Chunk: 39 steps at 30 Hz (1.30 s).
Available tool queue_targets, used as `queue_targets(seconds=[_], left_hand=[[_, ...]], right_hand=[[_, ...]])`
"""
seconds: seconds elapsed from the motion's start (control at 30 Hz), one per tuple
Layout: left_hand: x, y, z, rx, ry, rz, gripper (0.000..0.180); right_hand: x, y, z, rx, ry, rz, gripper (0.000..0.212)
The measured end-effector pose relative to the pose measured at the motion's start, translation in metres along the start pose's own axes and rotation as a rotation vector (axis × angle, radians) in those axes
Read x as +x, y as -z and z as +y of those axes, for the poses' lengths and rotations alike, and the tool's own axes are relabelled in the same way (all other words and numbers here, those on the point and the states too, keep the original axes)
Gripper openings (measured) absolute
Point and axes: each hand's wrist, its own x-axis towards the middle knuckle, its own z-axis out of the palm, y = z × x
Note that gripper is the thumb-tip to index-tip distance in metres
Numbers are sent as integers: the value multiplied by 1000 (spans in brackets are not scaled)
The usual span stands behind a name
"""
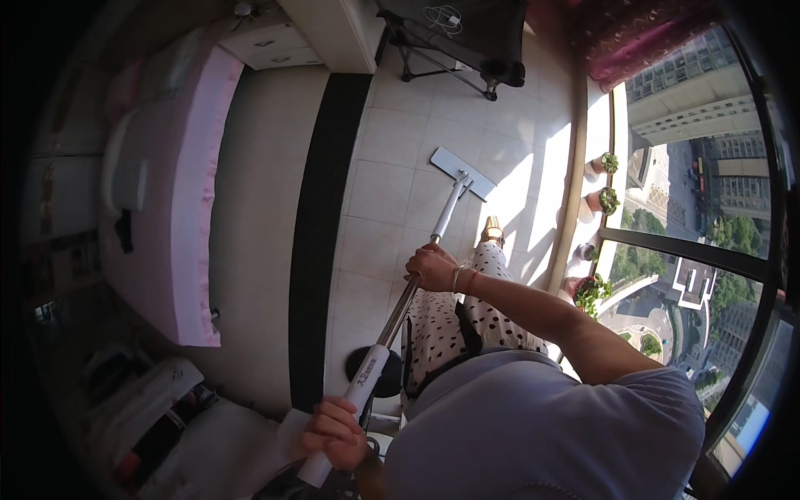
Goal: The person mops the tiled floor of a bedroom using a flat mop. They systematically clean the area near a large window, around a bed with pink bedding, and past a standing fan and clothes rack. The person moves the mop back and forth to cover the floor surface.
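A flat mop runs diagonally from my body out to the floor. Its white handle grip [357,397] lies in my left hand [335,433], whose fingers wrap round it near the end. Farther along, my right hand [435,268] is closed round the mop's metal pole [398,315], with a bracelet on that wrist. Past the right hand, the white lower pole [447,210] leads to the flat rectangular mop head [452,163], which rests on the tiled floor [379,187] just ahead of my foot [492,228].
A black folding chair [458,42] with a white cable on it stands ahead. Potted plants [602,200] line the window sill at right. A bed with a pink cover [192,192] is at left, beyond a dark floor strip [315,225]. A dark round object [360,364] is near my legs.
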Motion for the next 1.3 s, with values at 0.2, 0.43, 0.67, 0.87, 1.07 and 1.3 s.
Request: queue_targets(seconds=[0.2, 0.43, 0.67, 0.87, 1.07, 1.3], left_hand=[[51, -108, -100, -250, -99, -420, 26], [86, -151, -143, -201, 12, -619, 23], [159, -101, -86, -42, 234, -389, 18], [226, -118, 2, 202, 135, -320, 17], [268, -171, -15, 113, 45, -461, 23], [336, -196, -53, 214, 59, -809, 27]], right_hand=[[-29, 72, 139, -18, -387, 258, 22], [-33, 93, 227, -13, -572, 346, 20], [55, 92, 163, 108, -429, 244, 20], [141, 124, 83, 300, -164, 207, 21], [201, 160, 99, 436, -67, 291, 20], [253, 185, 133, 412, -208, 391, 19]])
